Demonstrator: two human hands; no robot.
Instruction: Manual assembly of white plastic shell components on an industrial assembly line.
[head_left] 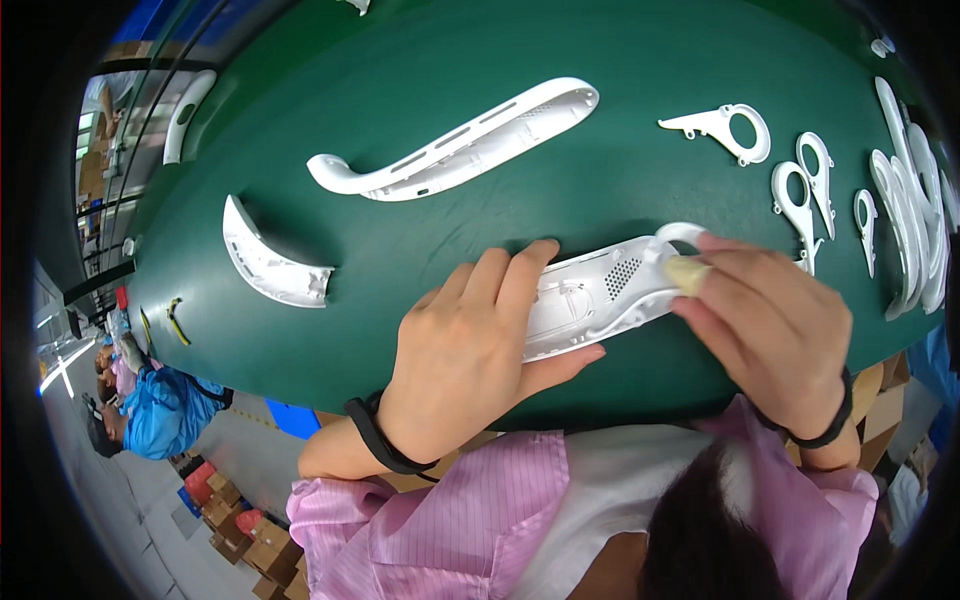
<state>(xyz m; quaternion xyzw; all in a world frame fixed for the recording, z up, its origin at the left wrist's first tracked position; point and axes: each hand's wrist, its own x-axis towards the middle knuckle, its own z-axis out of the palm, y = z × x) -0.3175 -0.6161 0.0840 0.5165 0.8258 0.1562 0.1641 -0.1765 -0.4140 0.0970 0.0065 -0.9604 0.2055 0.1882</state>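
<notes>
My left hand (455, 335) is closed around a long white plastic shell (575, 300), held just above the table with its hollow inside up. A patch of small holes and some moulded ribs show in it. My right hand (770, 325) pinches a white ring-shaped plastic part (682, 232) at the shell's right end; a pale yellow finger cot covers one fingertip. The fingers hide most of this part, and whether it is seated in the shell I cannot tell. Beyond my hands lies a longer white shell (455, 150) with a curved end. A short curved white cover (270, 265) rests to its left.
Several loose white ring-ended pieces (735, 130) lie on the green table (620, 190) at the right. Past them, white shells (905, 220) are piled by the right edge. A black and yellow tool (177, 322) sits far left. Cardboard boxes (270, 550) stand on the floor.
</notes>
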